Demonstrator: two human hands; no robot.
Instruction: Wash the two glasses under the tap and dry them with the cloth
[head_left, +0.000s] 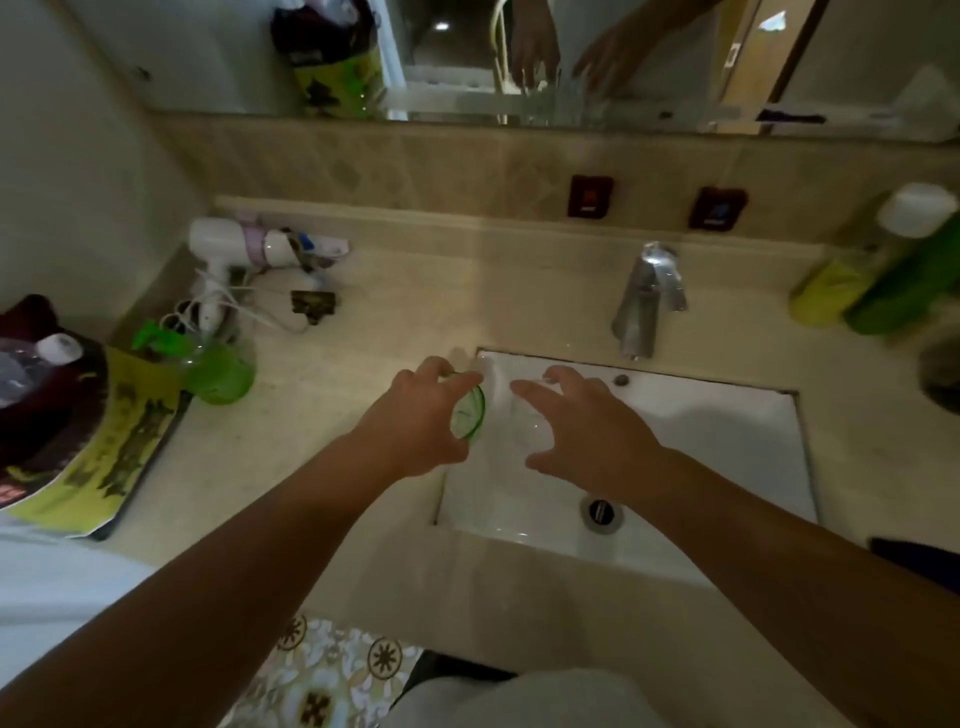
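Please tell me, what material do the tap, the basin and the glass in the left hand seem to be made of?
Tap: probably chromed metal, silvery with bright reflections.
Basin: probably glazed ceramic, white and glossy with soft highlights.
Green-tinted glass in the left hand: transparent, so glass or clear plastic; the blurred picture cannot settle which.

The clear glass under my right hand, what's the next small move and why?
Probably close the right hand around the clear glass. The fingers are spread over it, not yet gripping, while the left hand already holds the green glass. Both sit at the sink's left edge, away from the tap, where no water is visible.
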